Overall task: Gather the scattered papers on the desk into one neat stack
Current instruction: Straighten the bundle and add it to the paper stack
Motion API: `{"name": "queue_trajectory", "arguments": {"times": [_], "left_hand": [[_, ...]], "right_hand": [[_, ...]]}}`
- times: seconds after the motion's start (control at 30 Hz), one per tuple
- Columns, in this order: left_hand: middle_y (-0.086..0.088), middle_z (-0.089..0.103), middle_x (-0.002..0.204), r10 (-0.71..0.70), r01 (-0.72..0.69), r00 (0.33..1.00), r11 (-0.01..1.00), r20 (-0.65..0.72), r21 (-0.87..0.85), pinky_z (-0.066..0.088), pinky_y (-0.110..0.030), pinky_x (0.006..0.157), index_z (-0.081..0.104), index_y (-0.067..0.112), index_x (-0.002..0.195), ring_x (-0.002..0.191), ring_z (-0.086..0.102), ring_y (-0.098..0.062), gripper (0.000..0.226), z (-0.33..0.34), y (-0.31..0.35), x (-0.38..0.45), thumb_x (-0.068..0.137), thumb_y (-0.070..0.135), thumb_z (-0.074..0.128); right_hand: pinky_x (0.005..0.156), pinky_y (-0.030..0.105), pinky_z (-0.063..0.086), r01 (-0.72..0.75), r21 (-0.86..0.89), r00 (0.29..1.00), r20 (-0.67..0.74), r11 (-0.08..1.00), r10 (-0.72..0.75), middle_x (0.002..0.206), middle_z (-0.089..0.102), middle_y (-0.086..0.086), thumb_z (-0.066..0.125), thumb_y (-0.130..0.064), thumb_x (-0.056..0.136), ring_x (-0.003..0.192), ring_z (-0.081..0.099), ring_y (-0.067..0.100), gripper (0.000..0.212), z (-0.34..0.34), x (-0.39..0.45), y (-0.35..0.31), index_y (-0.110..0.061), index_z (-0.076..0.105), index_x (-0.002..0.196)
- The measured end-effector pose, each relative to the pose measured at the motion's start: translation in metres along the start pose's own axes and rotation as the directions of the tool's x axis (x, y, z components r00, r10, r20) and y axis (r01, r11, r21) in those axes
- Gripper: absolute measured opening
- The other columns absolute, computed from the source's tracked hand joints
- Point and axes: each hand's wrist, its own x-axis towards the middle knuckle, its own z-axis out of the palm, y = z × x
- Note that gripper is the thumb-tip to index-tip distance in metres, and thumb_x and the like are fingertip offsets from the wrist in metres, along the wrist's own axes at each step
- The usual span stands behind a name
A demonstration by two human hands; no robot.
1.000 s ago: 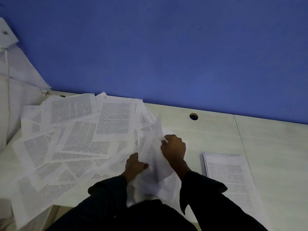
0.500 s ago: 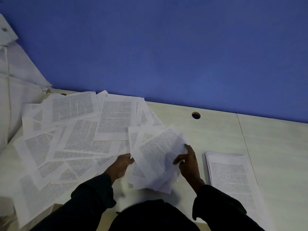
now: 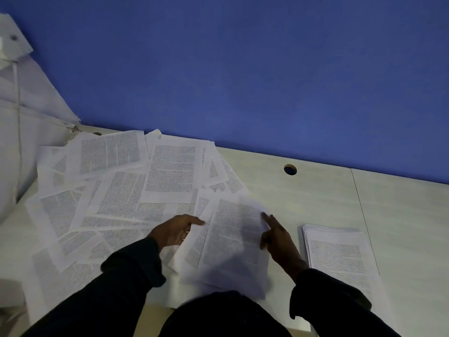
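A small bundle of printed sheets (image 3: 233,242) lies fanned and uneven on the desk just in front of me. My left hand (image 3: 175,229) touches its left edge, with the index finger stretched out onto the paper. Along its right edge my right hand (image 3: 278,238) rests with straight fingers pointing away from me. A squared stack of papers (image 3: 340,254) lies to the right, apart from my right hand. Many scattered printed papers (image 3: 116,193) overlap across the left half of the desk.
The pale desk (image 3: 303,198) has a round cable hole (image 3: 290,169) near the blue back wall and a seam at the right. White fabric or paper (image 3: 26,113) hangs at the far left. My dark sleeves cover the desk's front edge.
The bundle has been laid flatter on the desk. My hands moved apart to its two sides, and my right hand went from gripping the sheets to straight fingers at the edge.
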Motion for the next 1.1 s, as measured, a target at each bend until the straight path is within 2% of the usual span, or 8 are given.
{"name": "queue_trajectory", "arguments": {"times": [0.13,0.27,0.37,0.47,0.57,0.63,0.9,1.1], "left_hand": [[-0.007,0.071,0.124,0.226,-0.227,0.974,0.966,0.023,0.126,0.054,-0.033,0.098,0.065,0.006,0.128,0.119,0.065,-0.027,0.051,0.032,-0.01,0.019,0.08,0.002,0.081],[-0.006,0.073,0.117,0.296,-0.289,0.953,0.952,-0.068,0.101,0.053,-0.037,0.099,0.069,0.009,0.118,0.114,0.066,-0.028,0.038,0.038,-0.014,0.02,0.082,0.0,0.077],[-0.013,0.071,0.121,0.197,-0.198,0.98,0.976,-0.021,-0.093,0.051,-0.046,0.103,0.068,0.006,0.122,0.114,0.067,-0.032,0.043,0.027,-0.008,0.011,0.081,-0.006,0.074],[-0.014,0.072,0.121,0.188,-0.186,0.982,0.979,0.024,-0.083,0.053,-0.046,0.101,0.069,0.006,0.122,0.114,0.067,-0.032,0.049,0.017,-0.003,0.001,0.077,-0.01,0.076],[-0.009,0.072,0.121,0.286,-0.297,0.95,0.952,-0.127,-0.075,0.055,-0.042,0.098,0.068,0.012,0.124,0.111,0.069,-0.025,0.058,0.015,0.002,-0.003,0.07,0.002,0.088],[-0.01,0.071,0.123,0.267,-0.269,0.962,0.963,-0.051,-0.037,0.055,-0.044,0.099,0.066,0.013,0.126,0.113,0.068,-0.026,0.062,0.011,0.006,-0.006,0.07,-0.002,0.086],[-0.013,0.071,0.123,0.258,-0.257,0.96,0.966,0.111,-0.022,0.055,-0.045,0.097,0.066,0.011,0.127,0.117,0.066,-0.029,0.062,-0.002,0.019,-0.018,0.071,-0.01,0.083],[-0.01,0.073,0.119,0.336,-0.342,0.939,0.932,-0.07,-0.121,0.055,-0.043,0.096,0.067,0.01,0.123,0.113,0.068,-0.027,0.051,-0.015,0.035,-0.002,0.075,0.012,0.085]], "right_hand": [[0.11,0.035,0.041,-0.15,0.191,0.965,-0.183,0.97,0.185,0.156,0.047,0.011,0.053,0.018,0.076,0.145,0.041,0.028,0.043,0.018,0.0,-0.019,-0.019,0.074,0.081],[0.077,0.032,0.048,-0.333,0.526,0.745,-0.362,0.783,0.56,0.104,0.067,0.015,0.065,-0.017,0.092,0.099,0.065,0.033,0.011,0.021,-0.002,-0.037,-0.022,0.066,0.102],[0.1,0.04,0.053,-0.53,0.7,0.682,0.016,0.479,0.732,0.12,0.068,0.012,0.084,-0.062,0.072,0.113,0.065,0.031,0.086,0.022,0.016,-0.042,-0.006,0.057,0.132],[0.088,0.043,0.062,-0.472,0.824,0.765,0.207,0.313,0.609,0.107,0.078,0.011,0.094,-0.05,0.066,0.095,0.075,0.027,0.066,0.012,0.03,-0.053,-0.005,0.072,0.11],[0.075,0.038,0.064,-0.44,0.792,0.877,0.276,0.424,0.394,0.106,0.079,0.011,0.092,-0.028,0.074,0.09,0.076,0.023,0.041,0.0,0.039,-0.066,-0.009,0.077,0.107],[0.082,0.042,0.064,-0.419,0.782,0.898,0.281,0.461,0.339,0.104,0.08,0.008,0.095,-0.026,0.07,0.094,0.077,0.024,0.045,-0.003,0.045,-0.07,-0.01,0.077,0.108],[0.091,0.041,0.062,-0.423,0.777,0.906,0.372,0.466,0.202,0.109,0.079,0.005,0.098,-0.023,0.064,0.102,0.076,0.023,0.055,-0.002,0.067,-0.092,-0.01,0.077,0.114],[0.088,0.04,0.063,-0.464,0.761,0.882,0.348,0.453,0.318,0.101,0.081,0.002,0.103,-0.024,0.053,0.098,0.077,0.02,0.058,0.01,0.088,-0.098,-0.01,0.08,0.104]]}}
